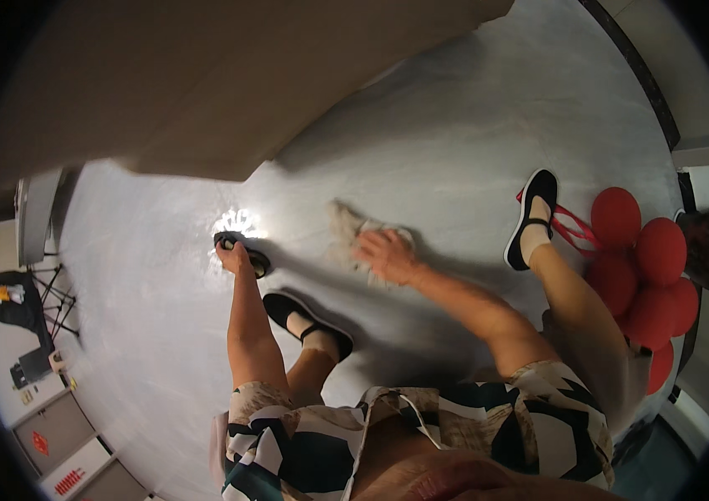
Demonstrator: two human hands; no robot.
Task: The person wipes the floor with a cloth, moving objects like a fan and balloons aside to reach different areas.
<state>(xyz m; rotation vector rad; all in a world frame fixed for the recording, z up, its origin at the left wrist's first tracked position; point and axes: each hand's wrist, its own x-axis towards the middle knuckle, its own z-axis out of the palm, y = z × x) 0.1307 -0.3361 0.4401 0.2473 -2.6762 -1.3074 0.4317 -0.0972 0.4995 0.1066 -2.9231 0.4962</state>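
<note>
My right hand (389,255) is spread flat on a beige cloth (348,228), pressing it to the shiny grey floor (454,163). Part of the cloth lies hidden under the palm and bunches up past the fingers. To the left, my left hand (233,257) is closed on one end of a dark, sandal-like piece of footwear (259,263). Whether its far end touches the floor is unclear. My feet, in black strap shoes, stand wide apart, with the left shoe (313,322) near the footwear and the right shoe (533,219) beyond the cloth.
A large brown panel-like surface (204,81) overhangs the upper left. Beside my right leg sit several red balloons (636,275) with a red ribbon (573,228). A dark pot (708,247) stands behind them. At far left is a dark folding chair (22,307) bearing items.
</note>
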